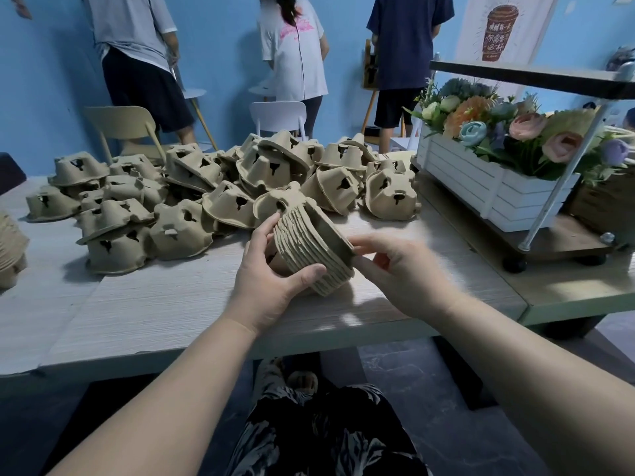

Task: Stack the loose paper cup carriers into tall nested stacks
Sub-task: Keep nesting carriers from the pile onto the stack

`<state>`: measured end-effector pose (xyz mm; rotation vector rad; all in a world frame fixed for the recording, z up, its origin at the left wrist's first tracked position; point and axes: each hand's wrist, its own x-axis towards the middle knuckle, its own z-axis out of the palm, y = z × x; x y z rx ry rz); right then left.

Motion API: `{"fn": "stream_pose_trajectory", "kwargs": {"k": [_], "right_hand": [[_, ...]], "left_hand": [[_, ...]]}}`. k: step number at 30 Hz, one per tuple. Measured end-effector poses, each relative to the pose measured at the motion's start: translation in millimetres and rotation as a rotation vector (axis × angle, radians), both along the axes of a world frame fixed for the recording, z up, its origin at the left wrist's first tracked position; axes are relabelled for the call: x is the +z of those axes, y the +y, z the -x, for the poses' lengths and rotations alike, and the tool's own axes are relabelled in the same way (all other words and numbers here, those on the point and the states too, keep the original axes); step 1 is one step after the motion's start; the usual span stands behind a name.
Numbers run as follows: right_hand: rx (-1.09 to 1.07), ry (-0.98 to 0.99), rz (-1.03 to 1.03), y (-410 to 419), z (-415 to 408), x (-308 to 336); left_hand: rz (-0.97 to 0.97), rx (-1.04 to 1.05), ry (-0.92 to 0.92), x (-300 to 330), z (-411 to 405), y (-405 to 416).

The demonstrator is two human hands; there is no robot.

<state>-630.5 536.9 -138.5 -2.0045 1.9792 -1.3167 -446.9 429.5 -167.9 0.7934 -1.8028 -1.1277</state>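
Over the near edge of the table [144, 314], the left hand [271, 283] curls round the tilted nested stack [309, 249] to steady it, while the right hand [402, 273], fingers loosely bent, touches its rim, seemingly squaring layers, loose carriers [192, 201] piled behind.
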Motion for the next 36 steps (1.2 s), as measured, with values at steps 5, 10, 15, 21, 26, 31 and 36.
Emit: {"fn": "stream_pose_trajectory", "kwargs": {"k": [5,10,15,21,26,31,36], "right_hand": [[0.085,-0.006,-0.085,-9.0,-20.1,-2.2],[0.165,0.019,-0.124,-21.7,-39.0,-0.5],[0.157,-0.035,-0.143,-33.9,-46.1,1.8],[-0.125,-0.067,-0.072,-59.1,-31.0,22.9],[-0.227,0.032,-0.146,-103.5,-30.8,23.9],[-0.241,0.197,-0.270,-138.6,-42.1,23.5],[-0.219,0.215,-0.352,-150.8,-41.5,21.8]], "left_hand": [[0.024,0.038,-0.117,5.9,-20.9,-4.5],[0.170,0.078,-0.279,31.5,-38.2,-11.2],[0.240,0.062,-0.448,47.2,-43.0,-22.7],[0.248,0.087,-0.481,47.5,-59.6,-43.9],[0.232,0.111,-0.424,41.3,-74.1,-50.8],[0.242,0.091,-0.422,38.0,-75.0,-50.6],[0.208,0.063,-0.377,32.9,-75.0,-52.2]]}}
